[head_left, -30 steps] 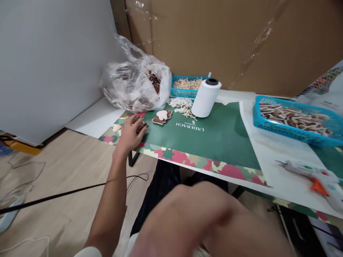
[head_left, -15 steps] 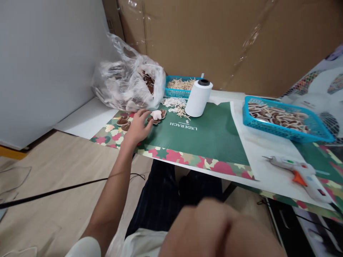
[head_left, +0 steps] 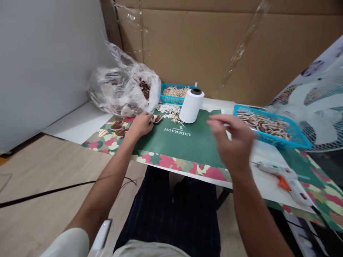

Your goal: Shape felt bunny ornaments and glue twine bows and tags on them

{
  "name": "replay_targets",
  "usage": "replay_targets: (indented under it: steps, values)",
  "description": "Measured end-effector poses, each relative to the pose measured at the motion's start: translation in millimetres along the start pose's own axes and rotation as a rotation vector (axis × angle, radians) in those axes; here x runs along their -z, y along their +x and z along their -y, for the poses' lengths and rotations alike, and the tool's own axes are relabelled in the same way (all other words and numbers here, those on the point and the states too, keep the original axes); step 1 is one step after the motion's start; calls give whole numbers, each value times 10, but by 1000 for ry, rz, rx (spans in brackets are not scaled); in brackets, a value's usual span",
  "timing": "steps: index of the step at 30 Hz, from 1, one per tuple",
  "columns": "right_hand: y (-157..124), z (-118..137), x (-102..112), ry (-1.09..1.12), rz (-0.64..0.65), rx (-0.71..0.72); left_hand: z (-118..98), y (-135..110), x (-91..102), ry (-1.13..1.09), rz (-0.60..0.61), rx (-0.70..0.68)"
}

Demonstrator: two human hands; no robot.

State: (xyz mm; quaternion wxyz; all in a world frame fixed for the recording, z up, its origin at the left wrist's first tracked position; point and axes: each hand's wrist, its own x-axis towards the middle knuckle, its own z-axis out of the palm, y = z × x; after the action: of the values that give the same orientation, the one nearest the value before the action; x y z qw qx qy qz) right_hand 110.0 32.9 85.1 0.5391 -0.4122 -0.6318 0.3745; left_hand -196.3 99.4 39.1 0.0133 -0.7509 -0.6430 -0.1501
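The left hand (head_left: 141, 124) lies on the green printed table mat (head_left: 187, 141), its fingers closed on a small brown and white wooden cutout (head_left: 156, 118) near the white thread spool (head_left: 191, 106). The right hand (head_left: 233, 141) is in the air above the mat, fingers loosely spread and holding nothing.

So the mat (head_left: 187, 142) lies on the bench (head_left: 80, 123). At its far left sits the bag (head_left: 120, 91), with a small basket (head_left: 174, 93) right of it and the spool (head_left: 190, 106) just in front. The big basket (head_left: 270, 125) is off to the right, and the glue gun (head_left: 284, 176) lies nearer, in front of it.
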Motion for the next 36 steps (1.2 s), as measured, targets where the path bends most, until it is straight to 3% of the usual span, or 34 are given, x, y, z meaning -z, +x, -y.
replay_targets:
  steps: [2,6,8,12,14,17,21,24,27,29,31,33,36]
  values:
    - [426,-144,-36,-246,48,143,-50,5,-31,11,-17,9]
    - [1233,-331,-53,-950,300,530,-87,-37,-129,20,-79,26]
    - [1504,-336,-32,-1076,394,608,-67,-66,-179,11,-97,23]
    - [1817,-192,-64,-1123,520,645,-31,-85,-239,-13,-121,11]
    - [1951,-84,-147,-1073,489,592,-34,-75,-253,-28,-131,7]
    - [2217,53,-254,-1025,303,439,-24,-69,-269,-58,-143,-7]
    - [2566,130,-62,-943,13,241,82,-114,-280,-109,-170,-30]
    - [2547,134,271,-867,-38,194,60,-95,-268,-151,-231,-53]
    - [2249,91,465,-889,121,350,-259,115,-269,-370,-360,-165]
    - [2018,8,457,-893,290,474,-595,359,-302,-588,-357,-221]
    - [1847,-127,378,-870,403,479,-907,617,-374,-718,-349,-146]
    - [1763,-288,284,-833,420,405,-1108,817,-481,-753,-374,-70]
    - [1772,-498,204,-785,404,353,-1184,954,-631,-805,-423,2]
